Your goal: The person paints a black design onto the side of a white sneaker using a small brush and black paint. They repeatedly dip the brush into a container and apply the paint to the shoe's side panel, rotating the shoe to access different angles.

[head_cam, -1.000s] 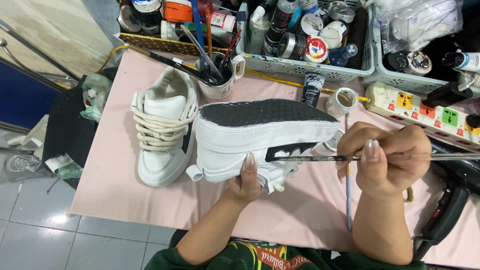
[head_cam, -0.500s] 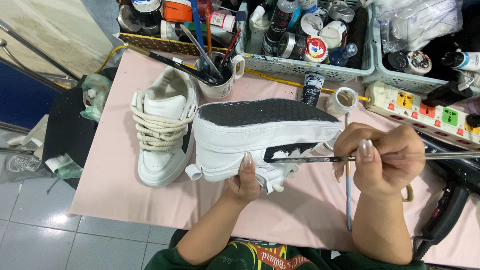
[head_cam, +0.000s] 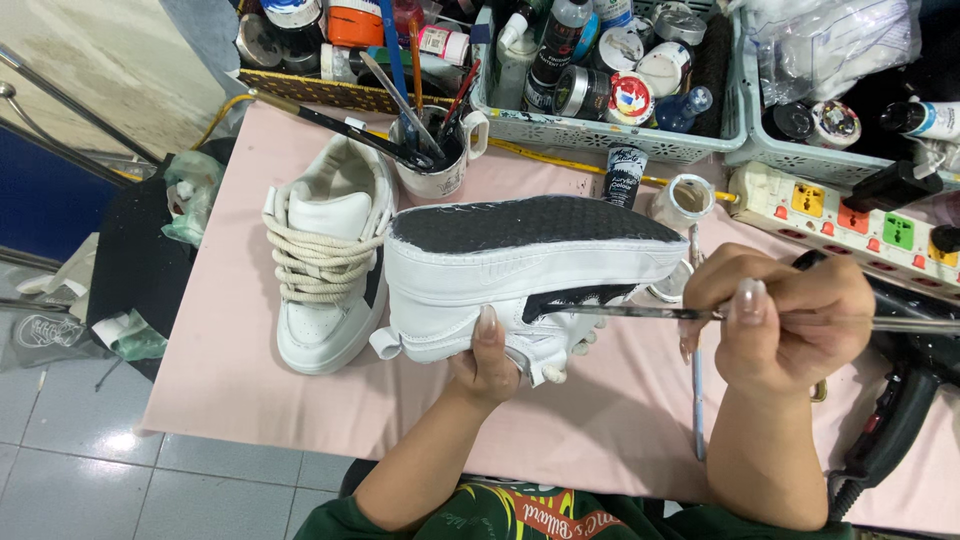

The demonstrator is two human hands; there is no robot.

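My left hand (head_cam: 487, 362) grips a white sneaker (head_cam: 500, 275) from below, holding it on its side above the pink table (head_cam: 230, 380) with its dark sole facing up. My right hand (head_cam: 785, 320) pinches a thin paintbrush (head_cam: 640, 312) that lies level, its tip touching the black stripe on the shoe's side. The matching white sneaker (head_cam: 325, 265), with thick cream laces, rests upright on the table to the left.
A mug of brushes (head_cam: 432, 160), a black paint tube (head_cam: 625, 175) and a small open jar (head_cam: 683, 203) stand behind the shoe. Baskets of paint pots (head_cam: 610, 70) line the back. A power strip (head_cam: 840, 210) and a black heat gun (head_cam: 890, 420) lie at right.
My right hand has slid the brush a little left along the black stripe. The held shoe and my left hand have stayed nearly still.
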